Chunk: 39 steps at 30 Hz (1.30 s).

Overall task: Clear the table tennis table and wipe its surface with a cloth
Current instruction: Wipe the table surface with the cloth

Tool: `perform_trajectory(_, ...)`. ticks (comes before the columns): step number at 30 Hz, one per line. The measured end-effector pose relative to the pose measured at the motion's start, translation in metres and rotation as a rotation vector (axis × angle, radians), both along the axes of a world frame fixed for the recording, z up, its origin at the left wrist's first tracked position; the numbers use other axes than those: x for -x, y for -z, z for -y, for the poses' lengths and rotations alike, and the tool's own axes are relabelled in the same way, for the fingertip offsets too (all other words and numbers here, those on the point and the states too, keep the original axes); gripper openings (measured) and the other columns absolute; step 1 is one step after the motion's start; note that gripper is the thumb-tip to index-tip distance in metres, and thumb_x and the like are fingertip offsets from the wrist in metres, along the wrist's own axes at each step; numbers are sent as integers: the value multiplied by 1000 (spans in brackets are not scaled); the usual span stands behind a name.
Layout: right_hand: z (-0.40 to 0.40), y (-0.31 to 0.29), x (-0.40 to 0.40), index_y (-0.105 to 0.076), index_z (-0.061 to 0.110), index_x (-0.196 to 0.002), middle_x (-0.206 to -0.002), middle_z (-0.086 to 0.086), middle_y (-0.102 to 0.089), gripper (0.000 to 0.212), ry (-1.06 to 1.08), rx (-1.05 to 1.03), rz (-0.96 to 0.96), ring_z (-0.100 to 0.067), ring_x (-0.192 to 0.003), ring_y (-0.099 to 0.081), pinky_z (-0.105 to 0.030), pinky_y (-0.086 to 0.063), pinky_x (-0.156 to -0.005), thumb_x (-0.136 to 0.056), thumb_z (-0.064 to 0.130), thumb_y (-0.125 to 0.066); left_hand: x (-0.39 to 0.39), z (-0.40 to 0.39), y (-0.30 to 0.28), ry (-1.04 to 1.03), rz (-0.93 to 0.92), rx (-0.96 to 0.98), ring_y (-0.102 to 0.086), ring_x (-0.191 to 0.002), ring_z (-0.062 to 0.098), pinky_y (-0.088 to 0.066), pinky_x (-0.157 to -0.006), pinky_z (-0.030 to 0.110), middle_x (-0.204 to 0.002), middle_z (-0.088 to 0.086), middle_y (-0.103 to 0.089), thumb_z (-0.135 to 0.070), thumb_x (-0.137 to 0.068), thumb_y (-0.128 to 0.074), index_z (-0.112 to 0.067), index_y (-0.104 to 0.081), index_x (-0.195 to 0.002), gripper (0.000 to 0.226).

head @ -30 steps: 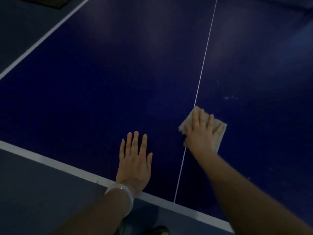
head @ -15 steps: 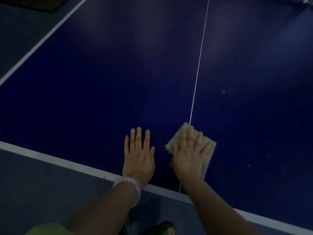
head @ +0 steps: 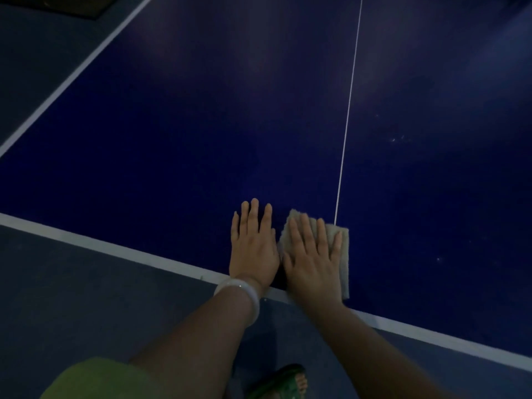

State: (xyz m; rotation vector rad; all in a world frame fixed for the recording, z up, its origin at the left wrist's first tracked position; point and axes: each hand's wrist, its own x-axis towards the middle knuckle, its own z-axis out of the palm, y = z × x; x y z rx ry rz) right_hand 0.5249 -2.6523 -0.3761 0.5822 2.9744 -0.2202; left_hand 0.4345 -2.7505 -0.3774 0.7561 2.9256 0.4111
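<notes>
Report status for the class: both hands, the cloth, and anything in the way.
Left hand flat on table, empty. Right hand pressing cloth flat at the near edge. Faint specks right of centre line; nothing blocking.

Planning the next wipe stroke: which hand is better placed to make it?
Right. The right hand lies flat on the cloth by the centre line; the left hand lies bare on the table.

The dark blue surface (head: 201,125) looks smooth with a faint sheen, edged in matt white paint. A beige cloth (head: 344,254), nubbly and towel-like, lies near its front edge. A smooth, glossy white bangle (head: 244,295) circles one wrist.
</notes>
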Motion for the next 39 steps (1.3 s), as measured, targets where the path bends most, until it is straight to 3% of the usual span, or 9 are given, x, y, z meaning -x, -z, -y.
perform_trajectory(3,-24,-3,-43,7,22,-157,-164,-4,13,72,-48,-84,24,-29,-150,11,-62,-2,-118,-100,46,-31,-1,2,1,10,-36,10,-6,-149,28,-6,-122,45,-160,13,-14,-34,-101,-18,-17,-22,-152,54)
perform_trajectory(6,-70,-12,-57,19,24,-154,-162,-3,21,91,197,-77,90,-30,-149,16,-62,7,-117,-95,39,-49,-2,0,2,13,-45,17,-8,-149,29,-7,-122,47,-160,14,-17,-34,-102,-20,-16,-23,-152,53)
perform_trajectory(9,-69,-19,-48,25,28,-151,-163,1,19,67,500,98,21,-25,-149,18,-59,5,-119,-103,43,-20,-3,-2,2,1,-45,34,-10,-149,30,-10,-121,48,-159,15,-18,-34,-102,-19,-15,-23,-152,53)
perform_trajectory(16,-68,-10,-106,0,26,-157,-165,3,2,62,-9,-33,25,-21,-152,5,-54,-3,-120,-101,45,-19,-1,-3,-2,28,-57,31,-14,-147,31,-12,-120,49,-157,17,-23,-40,-101,-28,-13,-29,-150,55)
perform_trajectory(20,-130,-16,-139,24,31,-151,-161,7,22,58,358,-44,81,-16,-147,25,-51,7,-121,-103,42,-8,-4,-12,-10,60,-5,15,-12,-147,37,-6,-120,52,-156,23,-19,-51,-97,-35,-6,-28,-149,70)
perform_trajectory(24,-127,-21,-120,24,28,-151,-162,2,22,65,589,63,45,-21,-149,20,-53,11,-120,-104,38,-20,-25,-62,-20,261,-24,-14,-6,-148,31,-6,-121,49,-158,19,-14,-56,-96,-27,-7,-22,-151,73)
perform_trajectory(30,-127,-6,-146,8,30,-156,-164,8,9,58,73,-33,18,-16,-151,11,-52,1,-121,-102,44,-7,-56,-108,-6,183,-38,158,4,-148,34,2,-119,55,-160,19,-1,-62,-95,-12,-12,-6,-154,77)
perform_trajectory(36,-177,-10,-187,25,36,-148,-163,7,17,55,857,2,-19,-15,-149,17,-48,10,-120,-99,47,3,-58,-111,-3,180,-72,152,-4,-148,37,-7,-118,58,-158,24,-12,-53,-97,-12,-8,-17,-153,71)
perform_trajectory(39,-148,-8,-151,31,28,-148,-162,0,24,70,753,-34,-14,-25,-149,17,-54,6,-120,-101,36,-21,-58,-111,-3,182,-76,166,-8,-147,38,-10,-117,58,-157,24,-15,-51,-96,-8,-7,-21,-152,72)
